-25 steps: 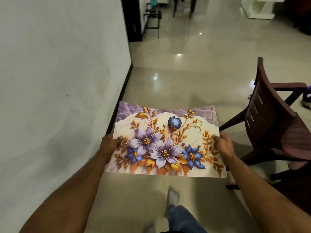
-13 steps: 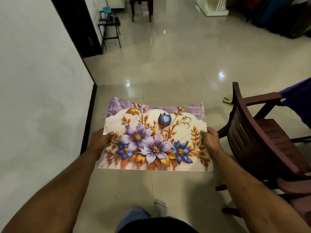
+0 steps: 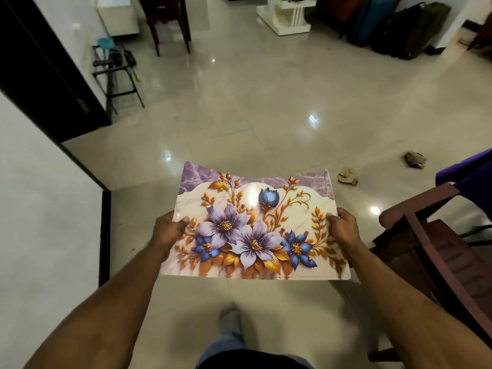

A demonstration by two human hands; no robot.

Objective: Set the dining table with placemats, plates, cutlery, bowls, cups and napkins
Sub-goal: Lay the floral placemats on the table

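Note:
A floral placemat (image 3: 253, 225), white with purple and blue flowers and gold leaves, is held flat in front of me above the tiled floor. My left hand (image 3: 167, 230) grips its left edge with the thumb on top. Its right edge is gripped the same way by my right hand (image 3: 344, 229). The far edge of the mat curls up slightly. No dining table, plates, cutlery, bowls, cups or napkins are in view.
A dark red wooden chair (image 3: 436, 251) stands close on my right, with purple cloth (image 3: 468, 177) over it. A white wall (image 3: 40, 209) runs along my left. Ahead lie a black stand (image 3: 117, 73), a white unit (image 3: 287, 14), bags (image 3: 399, 25) and two scraps (image 3: 348, 175) on the floor.
I have walked past the wall's end while turning right, so more of the room shows. The placemat stays held by both hands, and the chair has slid further right in view.

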